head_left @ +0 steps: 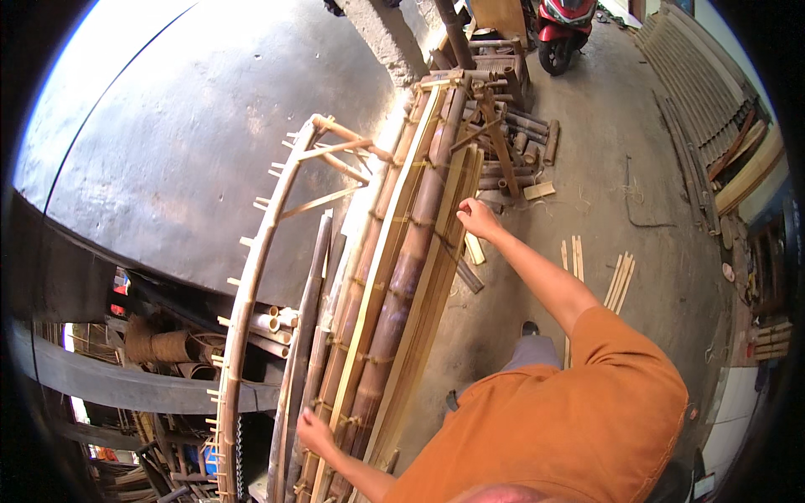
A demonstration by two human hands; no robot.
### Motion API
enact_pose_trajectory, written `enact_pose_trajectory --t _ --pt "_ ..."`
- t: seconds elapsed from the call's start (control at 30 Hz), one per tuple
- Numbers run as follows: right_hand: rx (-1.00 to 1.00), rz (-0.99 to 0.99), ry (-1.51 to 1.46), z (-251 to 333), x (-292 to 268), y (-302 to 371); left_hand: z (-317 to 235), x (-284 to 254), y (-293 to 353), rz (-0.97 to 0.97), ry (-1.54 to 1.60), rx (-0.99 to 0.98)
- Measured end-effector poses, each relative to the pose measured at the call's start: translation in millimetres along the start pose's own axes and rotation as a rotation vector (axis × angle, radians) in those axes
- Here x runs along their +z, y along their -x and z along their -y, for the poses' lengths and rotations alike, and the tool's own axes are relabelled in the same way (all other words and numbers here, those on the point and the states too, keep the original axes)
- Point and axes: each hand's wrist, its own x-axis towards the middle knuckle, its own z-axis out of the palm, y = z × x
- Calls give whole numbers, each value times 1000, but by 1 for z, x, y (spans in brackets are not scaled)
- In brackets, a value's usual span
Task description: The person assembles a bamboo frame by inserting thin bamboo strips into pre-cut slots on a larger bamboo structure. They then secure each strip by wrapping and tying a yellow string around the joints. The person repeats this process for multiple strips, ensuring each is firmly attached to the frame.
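Orange shirt (545, 419); left forearm (362, 476) crosses bamboo poles (398, 293); offcuts (551, 142), perhaps, beyond.

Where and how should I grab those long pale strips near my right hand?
Probably mid-length, from the right, gripping over the outer edge: the long pale strips run beside the dark bamboo pole on their left, leaving the right edge facing outward.

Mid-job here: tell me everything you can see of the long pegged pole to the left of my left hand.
The pegged pole looks like brown bamboo, mottled with paler patches. Short, pale pegs poke out leftward at intervals. It appears bowed, though the fisheye lens may add to that. Slender struts meet its upper part and reach right toward the bundled poles. Its lower end nears the picture's bottom edge. Neither the left hand nor the right hand touches it.
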Motion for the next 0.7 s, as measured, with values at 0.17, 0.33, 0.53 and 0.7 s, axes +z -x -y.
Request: enact_pose_trajectory --t 0.17,0.33,0.53,0.7 --pt "-198 -225 259 -29 -32 -122 -221 38 -34 129 273 234" --pt "-130 465 30 -92 -12 -153 -375 99 -57 149 443 428" --pt "114 840 605 -310 -104 -48 -523 168 -97 300 672 334" --pt "672 1016 650 -311 -225 -46 -631 227 -128 330 587 534"
